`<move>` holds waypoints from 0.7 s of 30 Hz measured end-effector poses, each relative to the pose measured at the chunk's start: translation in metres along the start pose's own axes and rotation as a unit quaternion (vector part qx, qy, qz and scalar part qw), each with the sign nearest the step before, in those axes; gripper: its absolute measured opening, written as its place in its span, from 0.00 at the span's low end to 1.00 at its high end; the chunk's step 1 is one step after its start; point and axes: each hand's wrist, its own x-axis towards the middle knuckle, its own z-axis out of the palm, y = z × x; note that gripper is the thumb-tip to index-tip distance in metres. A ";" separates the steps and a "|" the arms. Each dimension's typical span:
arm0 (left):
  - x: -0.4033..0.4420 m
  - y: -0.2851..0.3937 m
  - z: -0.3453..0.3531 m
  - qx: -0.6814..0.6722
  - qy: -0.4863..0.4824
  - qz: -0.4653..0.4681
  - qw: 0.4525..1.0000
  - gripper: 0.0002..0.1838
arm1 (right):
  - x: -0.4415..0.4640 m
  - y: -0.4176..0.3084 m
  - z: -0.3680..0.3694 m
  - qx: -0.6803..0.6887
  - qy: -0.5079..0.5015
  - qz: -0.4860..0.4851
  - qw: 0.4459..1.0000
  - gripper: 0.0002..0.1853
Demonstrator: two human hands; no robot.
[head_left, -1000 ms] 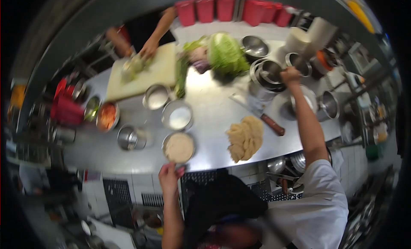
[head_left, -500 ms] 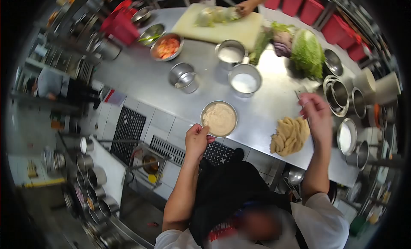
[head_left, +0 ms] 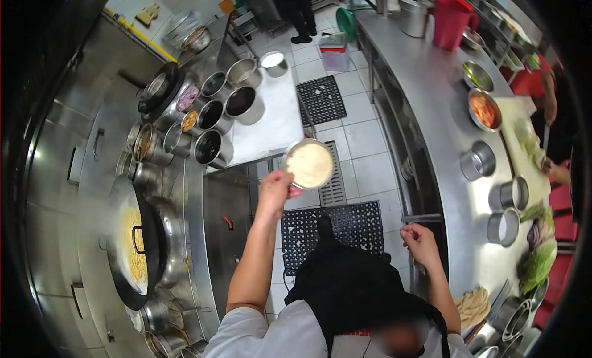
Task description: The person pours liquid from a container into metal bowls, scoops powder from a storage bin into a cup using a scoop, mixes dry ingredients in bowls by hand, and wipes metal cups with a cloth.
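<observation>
A round metal bowl of pale beige paste [head_left: 309,164] is held up over the aisle floor. My left hand [head_left: 275,190] grips its near-left rim, thumb on top and fingers beneath. My right hand [head_left: 420,242] hangs beside the edge of the steel counter [head_left: 410,68], its fingers loosely curled together with nothing visible in them. Beyond the bowl, to the left, is a white-topped table [head_left: 277,102] bearing several metal pots of dark liquid [head_left: 242,103].
At left, a large black wok [head_left: 158,253] holds yellow noodles [head_left: 132,244]. The right counter carries a tan cloth [head_left: 473,305], a bowl of orange pieces [head_left: 483,109], metal pots and a red pitcher [head_left: 453,22]. A co-worker's hand [head_left: 557,171] is at the cutting board. Perforated black mats [head_left: 364,225] cover some floor.
My view has swung left, from the steel counter to the aisle and wok side. The bowl came along in my left hand. My right hand has moved off from above the cloth.
</observation>
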 end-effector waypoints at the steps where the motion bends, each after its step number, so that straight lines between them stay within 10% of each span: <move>1: 0.016 0.005 -0.024 -0.020 0.034 0.003 0.999 0.08 | 0.011 -0.004 0.013 -0.010 -0.009 0.010 1.000 0.10; 10: 0.167 -0.017 -0.160 -0.087 0.177 0.035 0.980 0.11 | 0.070 -0.012 0.097 -0.091 0.000 0.063 0.994 0.11; 21: 0.233 0.015 -0.116 -0.112 0.009 -0.001 0.994 0.05 | 0.046 -0.002 0.110 -0.119 0.072 0.167 0.976 0.11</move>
